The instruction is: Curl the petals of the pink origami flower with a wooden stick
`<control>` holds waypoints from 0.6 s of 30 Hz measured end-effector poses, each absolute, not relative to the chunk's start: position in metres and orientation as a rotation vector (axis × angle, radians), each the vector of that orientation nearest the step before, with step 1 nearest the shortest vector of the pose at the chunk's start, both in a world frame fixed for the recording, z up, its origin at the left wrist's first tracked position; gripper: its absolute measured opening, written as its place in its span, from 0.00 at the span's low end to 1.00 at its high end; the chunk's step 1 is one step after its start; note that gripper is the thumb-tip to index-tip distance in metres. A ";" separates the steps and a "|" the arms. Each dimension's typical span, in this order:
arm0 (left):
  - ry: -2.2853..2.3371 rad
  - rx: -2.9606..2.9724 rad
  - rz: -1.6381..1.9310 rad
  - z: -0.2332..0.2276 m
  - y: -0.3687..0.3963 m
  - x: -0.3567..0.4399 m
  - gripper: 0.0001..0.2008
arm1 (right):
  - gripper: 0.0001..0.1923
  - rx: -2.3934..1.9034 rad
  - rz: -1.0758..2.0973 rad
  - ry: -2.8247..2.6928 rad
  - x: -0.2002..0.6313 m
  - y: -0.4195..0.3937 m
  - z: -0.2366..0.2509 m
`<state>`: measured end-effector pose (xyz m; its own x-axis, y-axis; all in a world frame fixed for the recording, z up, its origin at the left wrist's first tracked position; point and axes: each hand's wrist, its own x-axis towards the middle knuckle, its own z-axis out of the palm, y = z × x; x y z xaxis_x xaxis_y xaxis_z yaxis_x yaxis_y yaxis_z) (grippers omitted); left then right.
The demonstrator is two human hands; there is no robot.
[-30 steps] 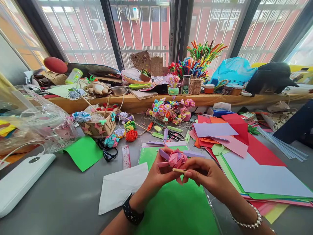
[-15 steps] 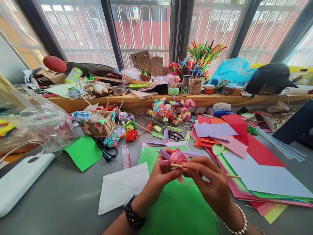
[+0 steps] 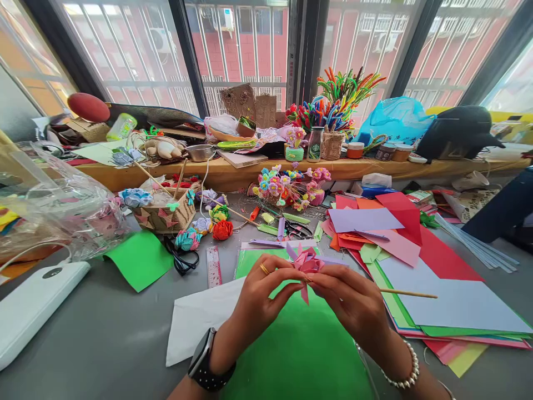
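My left hand [image 3: 260, 291] pinches a folded pink paper flower [image 3: 306, 261] from the left, a gold ring on one finger and a dark watch on the wrist. My right hand [image 3: 347, 297] grips a thin wooden stick [image 3: 410, 293] that sticks out to the right, its inner end at the flower's base. Both hands hover over a green paper sheet [image 3: 302, 344] on the grey table.
A white paper sheet [image 3: 200, 319] lies left of the green one, with a ruler [image 3: 214, 266] and black scissors [image 3: 181, 258] beyond. Stacked coloured papers [image 3: 416, 261] fill the right side. Paper flowers [image 3: 289, 186], a small basket [image 3: 166, 214] and a white device [image 3: 35, 303] stand around.
The stick has slid out to the right through my right hand. My left hand has turned so its back and ring show, and the flower has tilted upward.
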<state>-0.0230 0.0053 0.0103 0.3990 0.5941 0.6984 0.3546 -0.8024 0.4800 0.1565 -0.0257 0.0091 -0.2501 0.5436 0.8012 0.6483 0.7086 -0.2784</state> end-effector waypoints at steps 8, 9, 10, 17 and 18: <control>0.896 2.233 1.265 0.009 0.006 -0.021 0.05 | 0.08 -0.938 -0.222 -1.952 0.156 -0.025 0.007; 0.911 2.213 1.232 0.009 0.006 -0.022 0.05 | 0.08 -0.933 -0.232 -1.957 0.156 -0.024 0.007; 0.923 2.200 1.200 0.010 0.005 -0.022 0.05 | 0.07 -0.929 -0.246 -1.960 0.157 -0.024 0.007; 0.919 2.214 1.247 0.009 0.005 -0.020 0.05 | 0.07 -0.935 -0.126 -1.932 0.156 -0.024 0.008; 0.911 2.228 1.268 0.009 0.005 -0.019 0.05 | 0.07 -0.944 -0.080 -1.921 0.156 -0.024 0.008</control>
<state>-0.0193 0.0053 0.0086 0.3700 0.7149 0.5933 0.3345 -0.6983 0.6329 0.1559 -0.0235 0.0081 -0.2414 0.5777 0.7797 0.6407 0.6984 -0.3190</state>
